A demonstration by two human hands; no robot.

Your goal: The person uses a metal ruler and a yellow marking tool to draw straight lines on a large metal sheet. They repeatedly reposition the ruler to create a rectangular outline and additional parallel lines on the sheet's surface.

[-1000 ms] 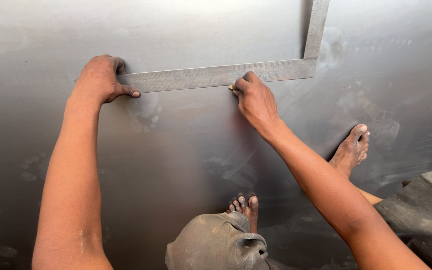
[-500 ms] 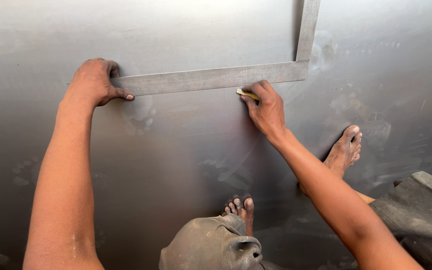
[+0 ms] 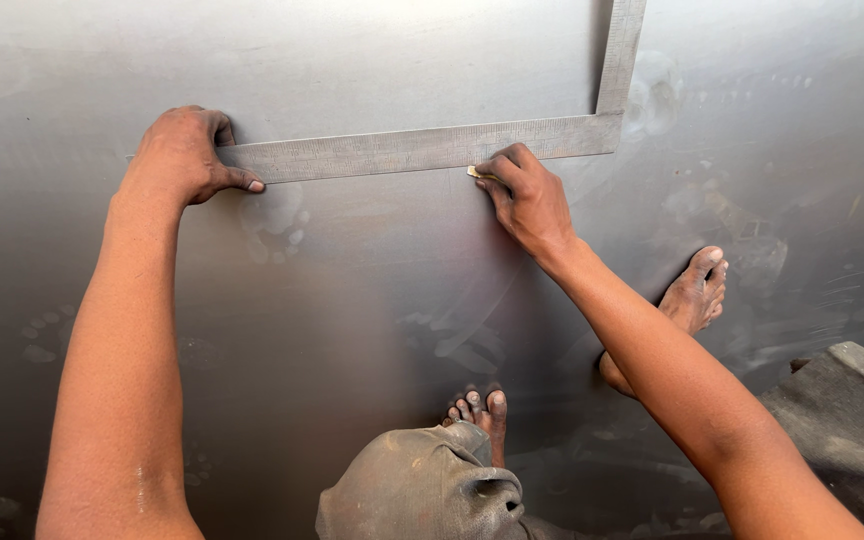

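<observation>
A large grey metal sheet [image 3: 372,300] fills the view under me. On it lies an L-shaped steel square [image 3: 402,150], its long arm running left to right and its short arm going up at the right. My left hand [image 3: 184,152] presses flat on the left end of the long arm. My right hand [image 3: 527,200] pinches a small pale marking piece [image 3: 476,172], its tip against the lower edge of the square.
My bare feet [image 3: 692,295] [image 3: 482,410] stand on the sheet, and a bent knee in dusty grey cloth [image 3: 422,490] is at the bottom. A dark grey slab [image 3: 852,410] lies at the lower right. Smudges and footprints mark the sheet.
My right hand has slid back to the left along the lower edge of the square with the marking piece. My left hand stays pressed on the square's left end.
</observation>
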